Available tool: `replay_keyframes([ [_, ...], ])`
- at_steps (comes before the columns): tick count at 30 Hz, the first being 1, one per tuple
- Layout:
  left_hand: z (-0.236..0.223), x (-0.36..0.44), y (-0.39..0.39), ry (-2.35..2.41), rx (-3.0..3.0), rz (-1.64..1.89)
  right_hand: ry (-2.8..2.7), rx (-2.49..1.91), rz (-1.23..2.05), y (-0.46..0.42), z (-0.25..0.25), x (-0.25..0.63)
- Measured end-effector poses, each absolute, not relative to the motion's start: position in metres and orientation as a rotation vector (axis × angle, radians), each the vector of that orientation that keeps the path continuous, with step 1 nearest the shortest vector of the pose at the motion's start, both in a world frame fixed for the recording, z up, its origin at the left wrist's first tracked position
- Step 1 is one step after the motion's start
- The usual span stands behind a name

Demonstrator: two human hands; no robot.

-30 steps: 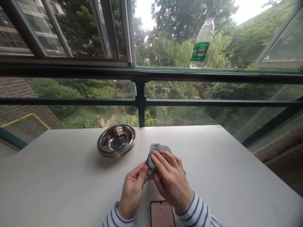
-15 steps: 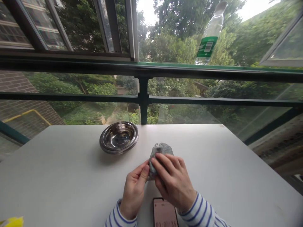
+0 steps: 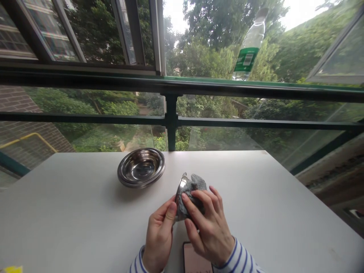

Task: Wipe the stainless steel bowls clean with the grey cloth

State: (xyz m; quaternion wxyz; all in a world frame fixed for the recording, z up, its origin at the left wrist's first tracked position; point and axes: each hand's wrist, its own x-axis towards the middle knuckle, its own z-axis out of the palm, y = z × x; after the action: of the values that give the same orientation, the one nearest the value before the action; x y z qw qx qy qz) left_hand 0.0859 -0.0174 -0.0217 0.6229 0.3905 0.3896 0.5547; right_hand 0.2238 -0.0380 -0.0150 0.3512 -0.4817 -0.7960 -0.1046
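Observation:
Between my left thumb and fingers, my left hand (image 3: 160, 233) pinches the edge of a shiny metal bowl (image 3: 182, 185), tilted up on its side above the table. Most of that bowl is hidden, so its full shape cannot be made out. A grey cloth (image 3: 199, 183) is bunched against its surface. My right hand (image 3: 209, 222) presses the cloth onto the bowl with bent fingers, the thumb lower and apart. Further back on the left, a stack of shiny metal bowls (image 3: 120, 177) rests on the table, apart from both hands.
A phone (image 3: 196, 259) lies on the white table (image 3: 71, 216), partly under my right wrist. Something yellow (image 3: 13, 269) shows at the bottom left corner. Beyond the table's far edge runs a dark green railing (image 3: 256, 89), with a plastic bottle (image 3: 248, 58) standing on it.
The cloth has shifted right and bunched up, exposing more of the metal bowl's rim. My right fingers have slid over it and spread a little. My left hand keeps its grip.

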Motion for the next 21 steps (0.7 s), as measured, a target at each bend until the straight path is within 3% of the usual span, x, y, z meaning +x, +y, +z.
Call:
replay_keyframes([
  [6,-0.024,0.085,-0.018,0.893,0.933,1.296,-2.089,-1.166,0.046,-0.037,-0.011,0.226],
  [12,-0.026,0.084,-0.019,0.907,0.924,1.323,-2.0,-1.166,-0.428,-0.039,-0.012,0.216],
  [21,-0.024,0.086,-0.022,0.905,0.914,1.315,-1.986,-1.173,-0.441,-0.036,-0.02,0.217],
])
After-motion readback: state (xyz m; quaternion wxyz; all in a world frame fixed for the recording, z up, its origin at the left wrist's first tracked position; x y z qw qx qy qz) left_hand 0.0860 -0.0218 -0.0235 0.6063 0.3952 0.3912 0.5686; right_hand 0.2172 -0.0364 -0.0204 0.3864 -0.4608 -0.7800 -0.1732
